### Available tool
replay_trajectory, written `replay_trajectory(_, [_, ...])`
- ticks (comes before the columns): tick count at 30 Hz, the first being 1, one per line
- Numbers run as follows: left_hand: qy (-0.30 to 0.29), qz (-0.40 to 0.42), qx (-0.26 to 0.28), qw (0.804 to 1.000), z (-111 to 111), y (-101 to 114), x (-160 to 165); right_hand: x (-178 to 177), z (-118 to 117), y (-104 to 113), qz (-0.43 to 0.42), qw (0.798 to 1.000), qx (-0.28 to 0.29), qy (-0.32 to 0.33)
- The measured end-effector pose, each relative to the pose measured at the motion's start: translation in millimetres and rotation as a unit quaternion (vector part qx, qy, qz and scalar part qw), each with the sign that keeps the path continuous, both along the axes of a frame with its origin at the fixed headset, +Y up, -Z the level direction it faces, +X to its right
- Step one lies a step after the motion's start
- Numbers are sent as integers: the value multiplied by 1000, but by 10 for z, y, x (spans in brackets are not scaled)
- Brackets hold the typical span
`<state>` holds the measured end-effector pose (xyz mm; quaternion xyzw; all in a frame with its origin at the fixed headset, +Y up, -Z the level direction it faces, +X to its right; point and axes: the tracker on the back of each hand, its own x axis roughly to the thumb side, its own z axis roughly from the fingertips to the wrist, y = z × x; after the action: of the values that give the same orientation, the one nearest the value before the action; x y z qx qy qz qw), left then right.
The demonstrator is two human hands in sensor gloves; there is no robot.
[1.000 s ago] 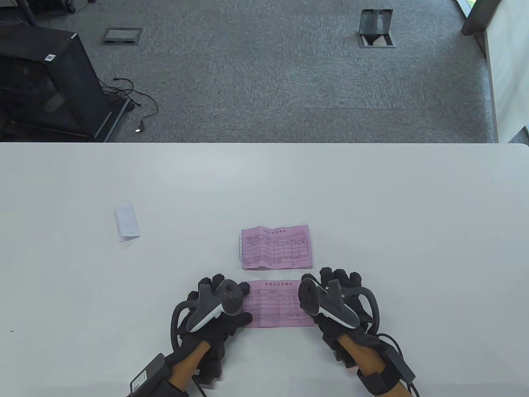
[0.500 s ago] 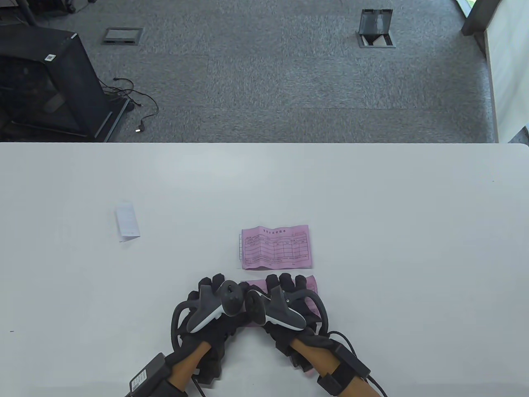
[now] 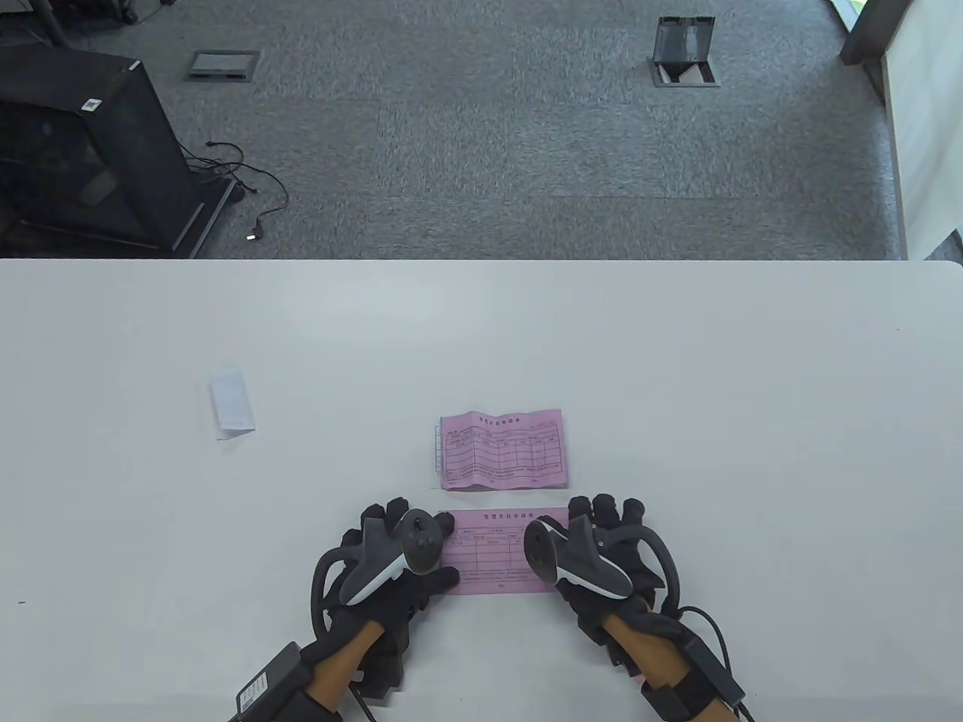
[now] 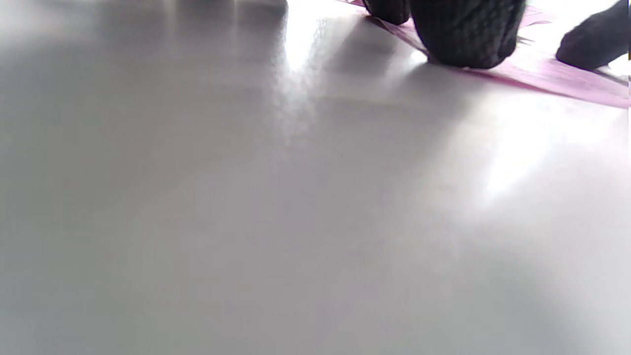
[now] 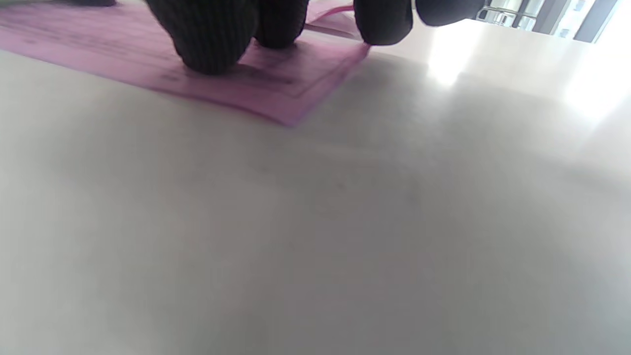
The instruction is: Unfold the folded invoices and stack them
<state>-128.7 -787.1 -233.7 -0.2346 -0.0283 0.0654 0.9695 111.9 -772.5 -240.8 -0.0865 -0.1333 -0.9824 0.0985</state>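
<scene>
Table view, with both wrist views. We press the near invoice [image 3: 493,553], a pink printed sheet, flat on the white table [image 3: 677,376] at its near edge. Our left hand [image 3: 391,556] rests on the sheet's left end; in the left wrist view its fingertips [image 4: 466,34] bear down on the paper, uncurled and grasping nothing. Our right hand [image 3: 602,549] lies on the right end; in the right wrist view its fingers [image 5: 207,37] press close to the near right corner, likewise extended and pinching nothing.

Just beyond, apart from the near sheet, lies the far invoice [image 3: 502,450], already opened, with crease ridges visible and a pale sheet showing under its left edge. A small white folded slip [image 3: 231,402] lies well apart at far left, untouched.

We judge the paper light, thin and limp: it should slide readily on the smooth tabletop, hold its creases and spring up once released. It is best taken by an edge or corner, pinched between thumb and forefinger, since a flat sheet offers no purchase from above. The gloved fingertips may struggle to lift a corner; sliding the sheet past the near table edge could help. Careless pulling may tear it or crumple it.
</scene>
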Motion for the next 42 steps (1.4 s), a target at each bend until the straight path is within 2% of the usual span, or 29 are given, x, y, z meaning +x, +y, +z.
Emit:
replay_trajectory(7, [9, 17, 2, 1000, 5, -12, -15, 48, -12, -10, -16, 1000, -1, -3])
replay_trajectory(10, [10, 17, 0, 1000, 2, -11, -17, 125, -46, -28, -66, 998, -18, -15])
replay_trajectory(13, [8, 11, 4, 1000, 4, -11, -15, 258, -103, 37, -124, 990, -3, -68])
replay_trajectory(15, [8, 12, 3, 1000, 3, -12, -15, 345, -124, 65, -122, 985, 25, -117])
replay_trajectory(16, [8, 11, 3, 1000, 4, -13, -14, 362, -130, 54, -113, 986, 23, -120])
replay_trajectory(18, [7, 11, 3, 1000, 2, -13, -11, 346, -119, 5, -108, 988, -15, -113])
replay_trajectory(22, [6, 11, 4, 1000, 1, -14, -5, 238, -90, -3, -163, 981, -25, -97])
replay_trajectory(25, [5, 11, 4, 1000, 5, -15, -2, 180, -59, -15, -213, 972, -4, -100])
replay_trajectory(30, [3, 11, 4, 1000, 3, -15, 3, 91, -34, -39, -326, 937, 12, -125])
replay_trajectory(35, [3, 11, 3, 1000, 6, -15, 2, 132, -52, -31, -328, 932, 56, -145])
replay_trajectory(42, [5, 11, 5, 1000, 3, -12, 4, 275, -99, 28, -381, 906, 47, -177])
